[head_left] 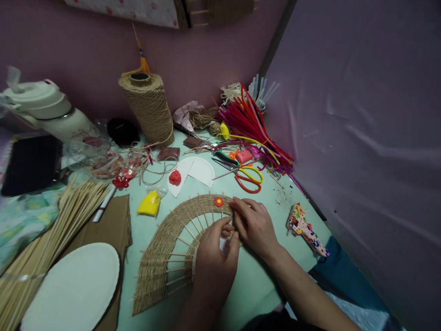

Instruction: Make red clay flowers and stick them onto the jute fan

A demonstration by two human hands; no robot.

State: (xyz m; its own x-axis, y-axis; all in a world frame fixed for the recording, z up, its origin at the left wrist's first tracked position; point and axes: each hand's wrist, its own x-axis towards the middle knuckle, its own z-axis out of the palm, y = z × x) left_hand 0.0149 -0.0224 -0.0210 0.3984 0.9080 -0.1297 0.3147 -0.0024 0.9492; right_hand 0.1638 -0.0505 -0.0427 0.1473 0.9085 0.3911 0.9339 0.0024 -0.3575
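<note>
A half-round fan woven of twine over thin sticks [165, 250] lies flat on the pale green table [262, 280]. A small red flower [218, 201] sits on its upper rim. My left hand [213, 262] rests on the fan's inner part, fingers curled and pinched on the weave near the right end. My right hand [253, 223] lies beside it, fingertips pressed on the fan's rim just right of the flower.
A tall twine spool [148, 108] stands at the back. Bamboo sticks [48, 234], a white plate [74, 289] and cardboard lie left. Red and yellow scissors [248, 177], pipe cleaners [251, 124], a yellow clay packet [149, 203] and a patterned glue gun [305, 230] lie around.
</note>
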